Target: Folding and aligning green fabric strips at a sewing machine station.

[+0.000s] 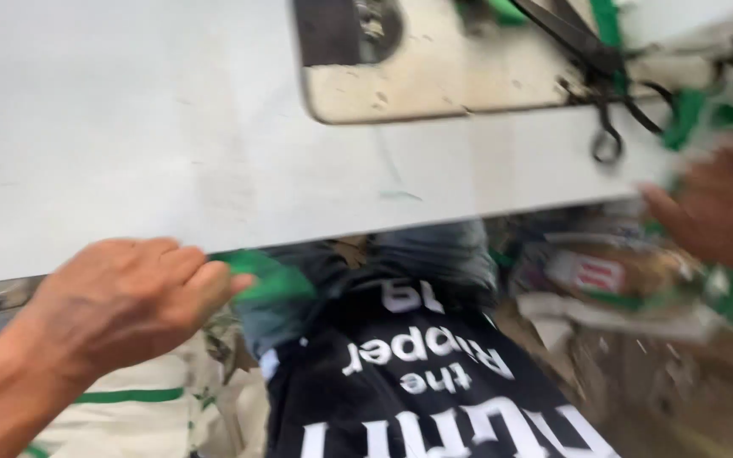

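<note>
My left hand point(120, 297) is below the front edge of the white work table point(129, 136), its fingers closed on a small green piece of fabric point(269, 276). My right hand point(714, 208) is blurred at the right edge, by the table's corner, touching green and white fabric point(727, 288); its grip is unclear. Black scissors point(604, 76) lie on the table at the far right, beside the cream base of a sewing machine point(434, 76).
My lap with a black printed shirt point(417, 382) fills the lower middle. White cloth with green stripes point(146, 407) hangs at lower left. A heap of packets and scraps point(604, 280) lies on the floor at right.
</note>
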